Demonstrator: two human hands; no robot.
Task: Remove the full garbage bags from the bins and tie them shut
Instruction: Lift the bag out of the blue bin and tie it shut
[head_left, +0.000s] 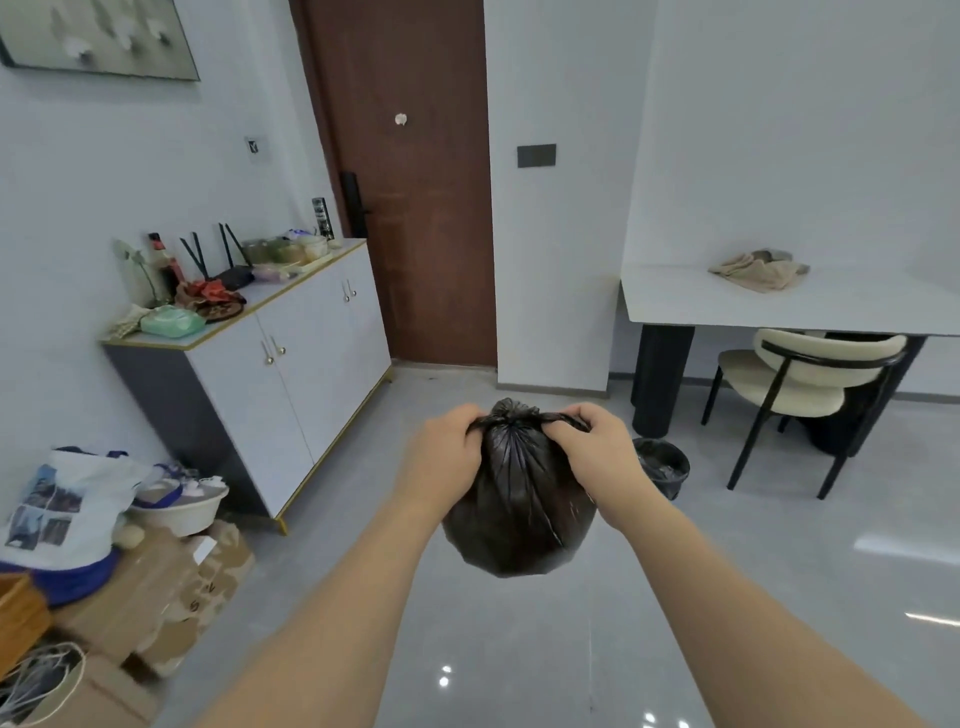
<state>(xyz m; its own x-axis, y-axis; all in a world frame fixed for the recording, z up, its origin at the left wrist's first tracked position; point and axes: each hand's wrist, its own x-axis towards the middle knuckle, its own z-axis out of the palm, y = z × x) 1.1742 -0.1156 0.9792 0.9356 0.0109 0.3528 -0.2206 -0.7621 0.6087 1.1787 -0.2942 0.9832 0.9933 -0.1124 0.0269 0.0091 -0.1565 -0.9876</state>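
Observation:
A full black garbage bag (519, 509) hangs in the air in front of me, its top gathered into a bunch. My left hand (447, 452) pinches the gathered plastic on the left side of the neck. My right hand (592, 441) pinches it on the right side. Both hands hold the bag clear of the floor. A small dark bin (665, 467) with a black liner stands on the floor just behind my right hand, near the table leg.
A white cabinet (291, 364) with clutter on top lines the left wall. Cardboard boxes (171, 587) and a tote bag (62, 509) sit at lower left. A white table (779, 306) and chair (810, 379) stand at right. A brown door (415, 208) is ahead.

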